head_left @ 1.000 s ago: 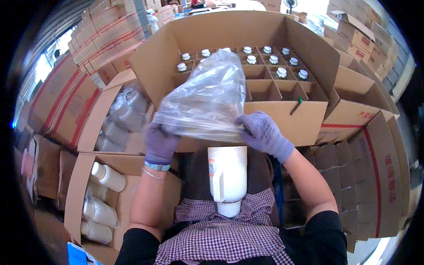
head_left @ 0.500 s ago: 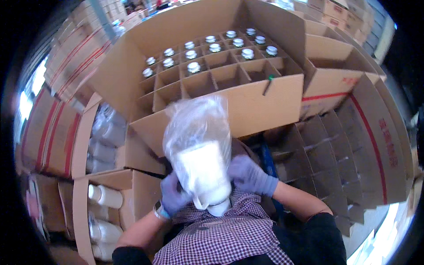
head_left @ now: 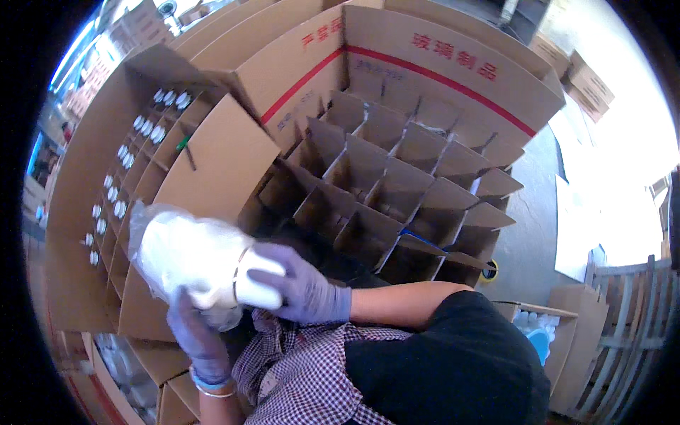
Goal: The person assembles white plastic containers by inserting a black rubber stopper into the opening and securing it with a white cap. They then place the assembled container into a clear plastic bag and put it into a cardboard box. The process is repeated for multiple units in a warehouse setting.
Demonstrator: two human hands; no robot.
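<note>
1. Nearest the camera, at about 7 o'clock, the left hand (head_left: 200, 338) in a purple glove is reaching up under the bagged bottle, its grip curling around the gathered bottom of the bag; whether the fingers are fully pressed together there is hidden behind the plastic.
2. Just above it, the right hand (head_left: 301, 287), also gloved, is wrapping the bottle's lower end from 3 o'clock, its grip pressing around the body with the fingers lying over the white surface.
3. The white plastic bottle (head_left: 205, 262) is lying tilted across both hands at the left centre, mostly sheathed in a clear plastic bag (head_left: 152, 237). It is looking light and fairly stiff, probably empty, so a modest squeeze should be holding it. The film is thin, soft and likely slippery against the smooth wall, so the surer hold is judged to be on the bare end under the right hand, with the left pinching the loose film.
4. Beyond, at 1 o'clock, an open cardboard box with empty divider cells (head_left: 397, 191) is standing beside the hands.
5. Farther, at 10 o'clock, a second divided carton (head_left: 212, 152) is showing rows of white bottle caps (head_left: 145, 127).
</note>
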